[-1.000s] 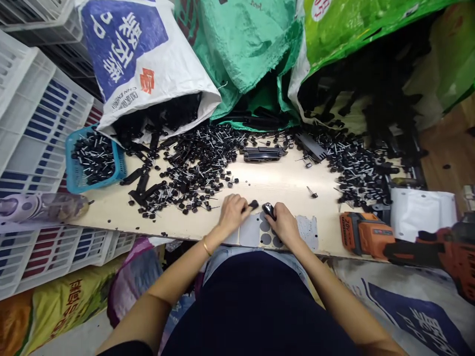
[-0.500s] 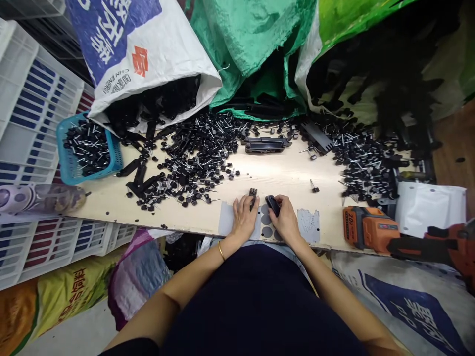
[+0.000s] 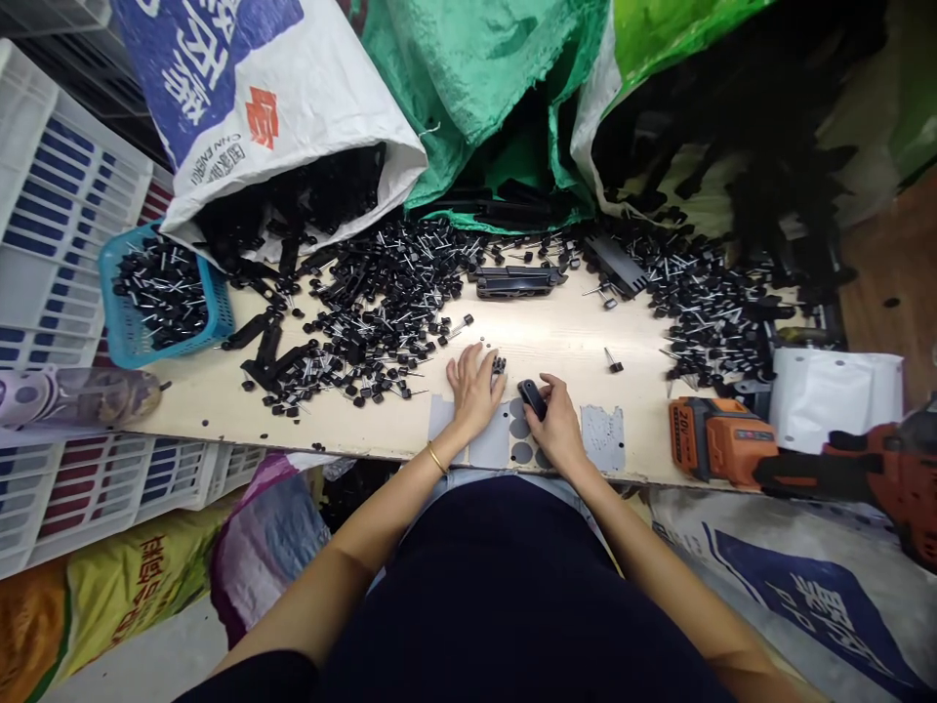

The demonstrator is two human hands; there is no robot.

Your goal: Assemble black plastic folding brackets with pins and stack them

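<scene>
My left hand [image 3: 474, 392] is over the bench with its fingers stretched and spread. Beside its index finger and thumb is a small black plastic part [image 3: 499, 365], partly covered by the hand; whether the fingers touch it I cannot tell. My right hand [image 3: 554, 422] holds a longer black plastic piece [image 3: 532, 398] with a rounded end, gripped at its near side between thumb and fingers. Under and between the hands lie a grey sheet [image 3: 489, 444] and grey round pads [image 3: 521, 453]. A rough grey patch [image 3: 602, 435] is right of my right hand.
Black-headed pins [image 3: 395, 293] are heaped at left, with more pins [image 3: 703, 303] at right. A blue basket [image 3: 226, 310] holds others. Black housings [image 3: 516, 281] lie ahead, before open sacks [image 3: 293, 88]. An orange power-tool battery [image 3: 721, 439] and white packet [image 3: 838, 398] are at right.
My left hand has moved forward and its fingers have spread from around the small black part. My right hand still holds the longer piece. The whole view has shifted slightly.
</scene>
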